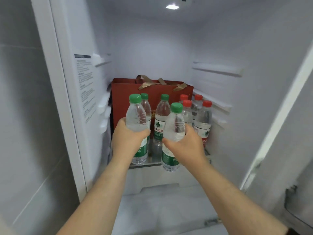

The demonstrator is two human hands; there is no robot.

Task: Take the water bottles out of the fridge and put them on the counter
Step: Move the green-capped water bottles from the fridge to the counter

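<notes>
I look into an open fridge. My left hand (128,138) grips a clear green-capped water bottle (136,116) around its middle, at the front left of the glass shelf (152,164). My right hand (184,145) grips a second green-capped bottle (174,126), whose base hangs just past the shelf's front edge. Both held bottles stand upright. Behind them two more green-capped bottles (161,119) stand on the shelf. To the right stands a group of several red-capped bottles (204,119).
A red paper gift bag (128,89) with gold ribbon handles fills the back of the shelf. White fridge walls close in on both sides, with shelf rails (218,69) above. The open door (288,133) stands at the right. A lower white compartment (160,204) lies beneath the shelf.
</notes>
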